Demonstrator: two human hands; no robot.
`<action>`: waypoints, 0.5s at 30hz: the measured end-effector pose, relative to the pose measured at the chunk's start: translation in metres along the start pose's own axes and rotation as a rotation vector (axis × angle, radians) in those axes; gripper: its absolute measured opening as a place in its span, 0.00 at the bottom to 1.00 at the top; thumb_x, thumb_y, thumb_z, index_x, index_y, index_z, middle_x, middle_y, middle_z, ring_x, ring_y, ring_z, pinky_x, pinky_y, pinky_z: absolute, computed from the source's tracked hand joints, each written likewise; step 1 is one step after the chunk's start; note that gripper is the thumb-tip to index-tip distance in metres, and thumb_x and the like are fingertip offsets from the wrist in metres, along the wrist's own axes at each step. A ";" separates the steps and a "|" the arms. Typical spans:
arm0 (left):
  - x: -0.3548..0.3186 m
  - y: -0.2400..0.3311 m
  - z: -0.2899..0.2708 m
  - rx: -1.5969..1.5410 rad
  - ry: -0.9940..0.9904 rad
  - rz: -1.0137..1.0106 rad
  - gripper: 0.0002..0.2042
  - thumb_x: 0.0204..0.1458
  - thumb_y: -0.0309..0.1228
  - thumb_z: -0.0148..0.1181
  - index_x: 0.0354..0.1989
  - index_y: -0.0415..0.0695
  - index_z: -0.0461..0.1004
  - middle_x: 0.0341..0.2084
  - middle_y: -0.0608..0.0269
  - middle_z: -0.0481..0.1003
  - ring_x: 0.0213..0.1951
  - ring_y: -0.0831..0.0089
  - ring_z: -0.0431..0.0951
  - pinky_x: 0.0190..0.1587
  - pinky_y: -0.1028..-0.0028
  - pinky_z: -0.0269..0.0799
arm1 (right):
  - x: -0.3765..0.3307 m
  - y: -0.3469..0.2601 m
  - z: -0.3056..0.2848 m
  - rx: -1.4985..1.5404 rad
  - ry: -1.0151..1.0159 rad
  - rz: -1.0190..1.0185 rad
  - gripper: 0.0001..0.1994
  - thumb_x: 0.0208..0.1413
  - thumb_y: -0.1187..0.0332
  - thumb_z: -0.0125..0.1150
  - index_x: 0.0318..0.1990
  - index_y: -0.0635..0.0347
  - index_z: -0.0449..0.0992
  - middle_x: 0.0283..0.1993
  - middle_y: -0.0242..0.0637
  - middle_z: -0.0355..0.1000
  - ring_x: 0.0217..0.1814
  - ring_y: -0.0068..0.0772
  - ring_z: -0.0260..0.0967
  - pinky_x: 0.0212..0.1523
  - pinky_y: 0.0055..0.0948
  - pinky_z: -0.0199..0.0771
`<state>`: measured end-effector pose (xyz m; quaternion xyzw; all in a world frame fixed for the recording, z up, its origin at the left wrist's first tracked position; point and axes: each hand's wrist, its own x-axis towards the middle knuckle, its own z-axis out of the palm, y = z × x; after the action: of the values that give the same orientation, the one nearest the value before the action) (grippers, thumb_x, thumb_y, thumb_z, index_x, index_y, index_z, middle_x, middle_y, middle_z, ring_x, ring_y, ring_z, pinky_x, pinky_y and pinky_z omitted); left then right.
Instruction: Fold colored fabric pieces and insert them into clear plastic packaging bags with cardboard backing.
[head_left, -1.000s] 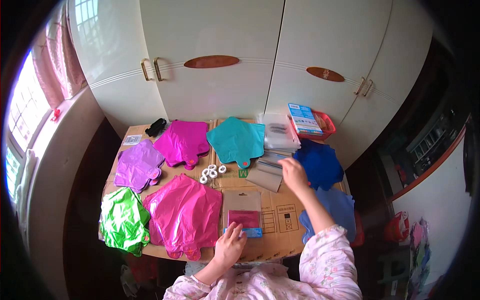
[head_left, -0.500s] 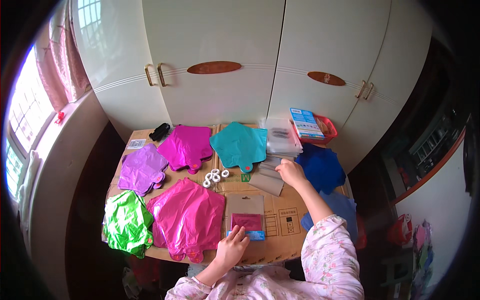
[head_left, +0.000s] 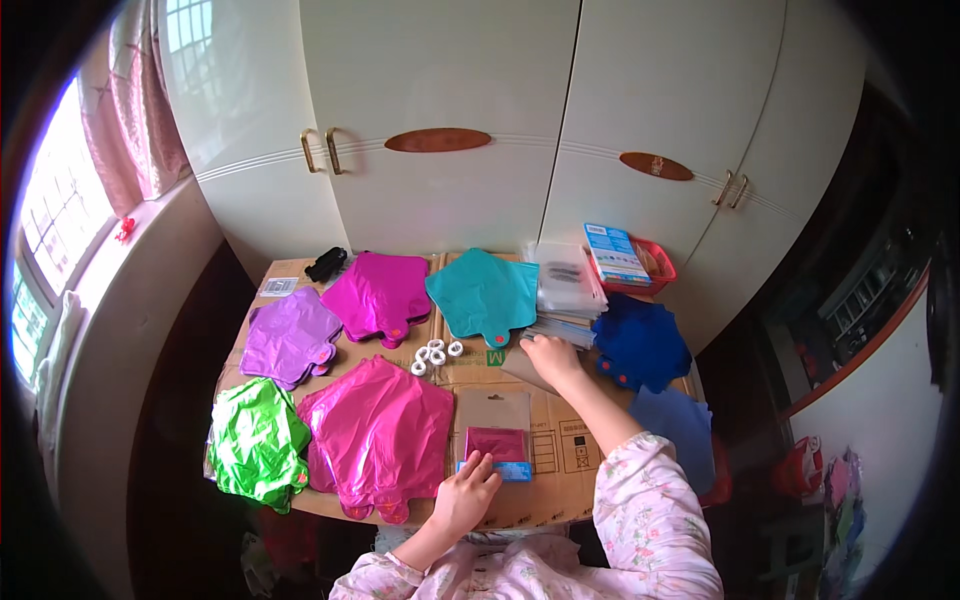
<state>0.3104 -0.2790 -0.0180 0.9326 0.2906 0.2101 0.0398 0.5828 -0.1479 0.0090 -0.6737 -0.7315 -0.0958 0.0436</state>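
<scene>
Shifted leftward since earlier frame with right hand (head_left: 553, 360), over grey card (head_left: 522, 371), closer to magenta foil packet (head_left: 497, 440); cannot tell whether gripping. Resting on packet with left hand (head_left: 466, 498) loosely outstretched, toward front of counter (head_left: 556, 492).

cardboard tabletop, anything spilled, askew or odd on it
No spill shows. The shiny bright-green foil stack at the near left looks odd: it's heavily crumpled, unlike the smoother pentagon-like teal foil stack.
</scene>
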 end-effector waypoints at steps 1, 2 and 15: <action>0.000 0.000 0.000 -0.005 0.002 0.001 0.08 0.46 0.29 0.55 0.35 0.45 0.73 0.50 0.52 0.72 0.53 0.57 0.73 0.41 0.69 0.77 | 0.010 -0.004 -0.006 -0.057 -0.059 0.006 0.09 0.52 0.70 0.50 0.37 0.56 0.77 0.33 0.36 0.77 0.38 0.39 0.77 0.35 0.40 0.76; 0.000 0.000 0.000 -0.004 0.005 0.002 0.08 0.46 0.29 0.55 0.35 0.45 0.73 0.50 0.52 0.73 0.53 0.58 0.74 0.40 0.69 0.77 | 0.018 -0.008 -0.010 -0.114 -0.118 0.011 0.08 0.52 0.70 0.51 0.35 0.55 0.78 0.31 0.35 0.78 0.37 0.38 0.77 0.33 0.40 0.77; 0.000 -0.001 -0.002 0.010 0.028 0.016 0.05 0.48 0.29 0.54 0.33 0.46 0.72 0.49 0.53 0.73 0.51 0.59 0.75 0.37 0.71 0.78 | 0.058 -0.024 -0.014 -0.383 -0.319 -0.135 0.09 0.51 0.70 0.54 0.30 0.49 0.83 0.34 0.29 0.79 0.39 0.30 0.78 0.32 0.30 0.76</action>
<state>0.3095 -0.2786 -0.0164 0.9320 0.2849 0.2221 0.0292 0.5533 -0.0957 0.0322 -0.6260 -0.7408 -0.1279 -0.2073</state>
